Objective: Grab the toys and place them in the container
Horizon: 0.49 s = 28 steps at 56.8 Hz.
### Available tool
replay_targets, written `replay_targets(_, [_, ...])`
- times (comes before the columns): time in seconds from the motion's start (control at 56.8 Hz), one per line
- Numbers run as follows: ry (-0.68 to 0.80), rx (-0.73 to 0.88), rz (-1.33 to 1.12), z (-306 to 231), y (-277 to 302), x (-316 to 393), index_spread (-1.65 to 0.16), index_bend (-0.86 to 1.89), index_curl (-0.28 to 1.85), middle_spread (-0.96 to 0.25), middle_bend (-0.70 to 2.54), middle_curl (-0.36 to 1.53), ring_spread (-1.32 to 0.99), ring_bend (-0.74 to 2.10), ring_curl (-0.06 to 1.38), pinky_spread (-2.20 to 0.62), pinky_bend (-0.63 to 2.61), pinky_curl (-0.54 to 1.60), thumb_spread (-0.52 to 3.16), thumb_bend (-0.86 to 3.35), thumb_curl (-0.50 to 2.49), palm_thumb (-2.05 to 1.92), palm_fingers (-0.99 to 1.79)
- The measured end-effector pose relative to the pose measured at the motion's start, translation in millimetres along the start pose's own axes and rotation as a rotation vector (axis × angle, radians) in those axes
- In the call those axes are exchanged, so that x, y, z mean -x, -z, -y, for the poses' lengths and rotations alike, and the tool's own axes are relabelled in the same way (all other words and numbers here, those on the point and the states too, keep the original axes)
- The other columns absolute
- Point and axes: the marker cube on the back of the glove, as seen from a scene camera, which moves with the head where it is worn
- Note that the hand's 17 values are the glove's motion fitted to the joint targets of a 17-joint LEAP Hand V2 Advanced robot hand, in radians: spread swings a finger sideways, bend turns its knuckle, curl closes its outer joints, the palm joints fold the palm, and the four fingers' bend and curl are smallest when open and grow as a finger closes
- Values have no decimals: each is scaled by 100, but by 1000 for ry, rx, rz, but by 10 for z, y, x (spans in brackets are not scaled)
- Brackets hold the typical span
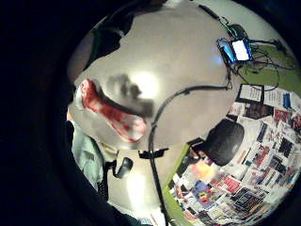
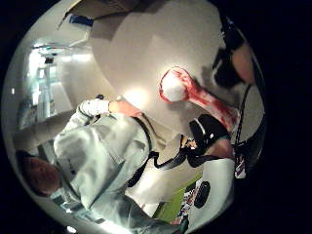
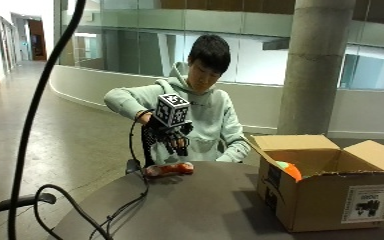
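Cardboard box (image 3: pixel 325 187) stands open at the near table (image 3: pixel 205 210) edge, an orange toy (image 3: pixel 290 171) inside.

Farther back a red-and-white toy (image 3: pixel 170 169) lies on the tabletop; gloved right hand (image 3: pixel 167 137) hovers just above it, fingers hanging loosely, holding nothing.

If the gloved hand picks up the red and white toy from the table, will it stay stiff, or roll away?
The red and white toy looks long with a rounded end, like moulded plastic, so it probably stays stiff. Lying flat on the table, it might roll sideways if nudged. The gloved right hand hovers just above it, not touching.
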Motion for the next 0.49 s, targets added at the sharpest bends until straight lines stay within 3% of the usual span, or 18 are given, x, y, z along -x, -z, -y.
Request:
replay_targets(0.317, [-8, 47, -13, -21, -121, -80, -29, 53, 47, -14, 28, 40, -18, 24, 25, -5, 48, 39, 131, 6, 34, 58, 8])
replay_targets(0.493, [-9, 81, -50, 38, -230, -182, -30, 47, 46, -10, 21, 39, -13, 20, 25, -4, 50, 39, 129, 1, 33, 54, 1])
